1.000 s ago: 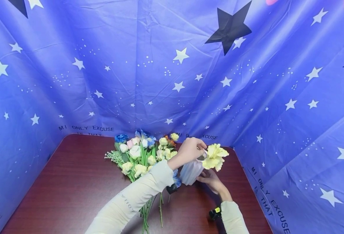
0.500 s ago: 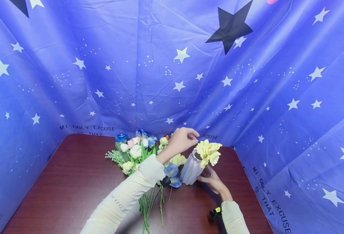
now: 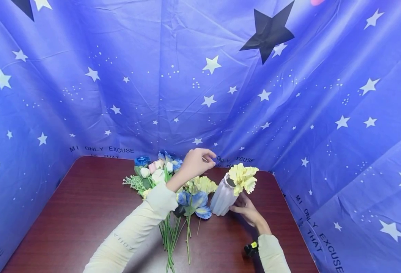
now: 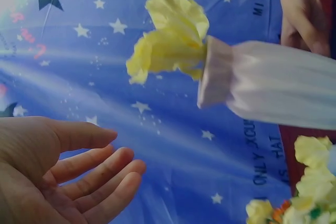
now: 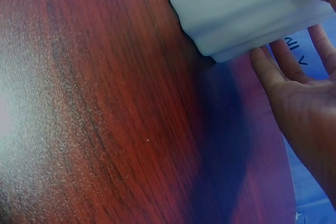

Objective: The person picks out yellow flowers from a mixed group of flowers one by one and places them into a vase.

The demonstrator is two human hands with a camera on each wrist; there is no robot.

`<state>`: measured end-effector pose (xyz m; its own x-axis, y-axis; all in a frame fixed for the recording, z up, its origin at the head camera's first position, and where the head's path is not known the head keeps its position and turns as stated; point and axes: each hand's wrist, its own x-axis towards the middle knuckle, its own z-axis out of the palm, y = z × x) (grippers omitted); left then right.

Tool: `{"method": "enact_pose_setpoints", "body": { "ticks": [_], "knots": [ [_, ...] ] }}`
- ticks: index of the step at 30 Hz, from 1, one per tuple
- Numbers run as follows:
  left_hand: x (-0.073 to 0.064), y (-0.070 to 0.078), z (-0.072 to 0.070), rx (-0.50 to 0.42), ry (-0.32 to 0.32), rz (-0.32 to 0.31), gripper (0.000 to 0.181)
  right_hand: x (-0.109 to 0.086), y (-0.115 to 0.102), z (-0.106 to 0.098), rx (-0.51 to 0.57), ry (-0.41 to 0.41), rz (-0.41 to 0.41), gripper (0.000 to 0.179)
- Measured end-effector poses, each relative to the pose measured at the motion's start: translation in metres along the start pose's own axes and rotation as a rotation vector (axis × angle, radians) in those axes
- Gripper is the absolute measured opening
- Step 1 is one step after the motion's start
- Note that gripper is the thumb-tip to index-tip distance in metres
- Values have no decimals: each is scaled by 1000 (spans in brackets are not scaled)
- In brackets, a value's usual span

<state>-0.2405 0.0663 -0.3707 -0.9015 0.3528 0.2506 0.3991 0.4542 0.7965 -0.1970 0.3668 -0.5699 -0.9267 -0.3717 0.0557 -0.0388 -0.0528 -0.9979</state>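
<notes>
A pale, ribbed vase (image 3: 222,198) stands on the table with one yellow flower (image 3: 244,178) in its mouth, the bloom leaning over the right rim. My right hand (image 3: 249,211) holds the vase low on its right side; the right wrist view shows the thumb on one side of the vase (image 5: 236,14) and the fingers on the other. To the left of the vase, my left hand (image 3: 197,163) hovers over the loose flowers with nothing in it. Its fingers (image 4: 113,171) are loosely bent, apart from the flower and vase in the left wrist view.
Left of the vase lies a heap of artificial flowers: a blue iris (image 3: 197,204), white blooms (image 3: 157,176), a dark blue rose (image 3: 141,161) and yellow ones. Their green stems (image 3: 169,242) point toward the table's front. A starry blue cloth (image 3: 173,94) hangs around the brown table (image 3: 77,212).
My left hand has let go of the yellow flower at the vase mouth and moved left over the flower heap. The bloom has settled slightly left. My right hand stays on the vase.
</notes>
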Motion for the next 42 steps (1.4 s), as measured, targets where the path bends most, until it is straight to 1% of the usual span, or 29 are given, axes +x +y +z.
{"method": "enact_pose_setpoints", "body": {
  "ticks": [3, 6, 12, 16, 19, 22, 29, 33, 36, 39, 42],
  "knots": [
    [-4, -11, -5, -5, 13, -27, 22, 0, 0, -1, 2, -13, -23, 79],
    [-9, -21, -9, -15, 28, -54, 23, 0, 1, -1, 8, -19, -28, 79],
    [-19, -39, -14, 1, 41, -130, 27, 1, 0, 0, -6, 1, 14, 85],
    [-24, -48, -13, 5, 42, -181, 33, 1, -1, -1, -11, 12, 28, 81],
    [-28, -56, -10, 2, 37, -219, 36, 1, -1, -1, -11, 20, 35, 79],
    [-31, -63, -7, 0, 15, -273, 36, 1, -1, -1, -10, 30, 46, 81],
    [-39, -79, 4, 23, -79, -401, 32, 1, -4, 1, -9, 37, 60, 84],
    [-45, -86, 10, -13, -112, -474, 29, 1, -4, 1, -15, 25, 54, 84],
    [-48, -91, 15, -41, -111, -500, 22, 1, -4, 1, -20, 17, 52, 87],
    [-51, -93, 20, -60, -100, -506, 16, 1, -4, 1, -26, 19, 65, 92],
    [-54, -94, 26, -80, -99, -529, 18, 2, -5, 0, -35, 15, 77, 95]
  ]
}}
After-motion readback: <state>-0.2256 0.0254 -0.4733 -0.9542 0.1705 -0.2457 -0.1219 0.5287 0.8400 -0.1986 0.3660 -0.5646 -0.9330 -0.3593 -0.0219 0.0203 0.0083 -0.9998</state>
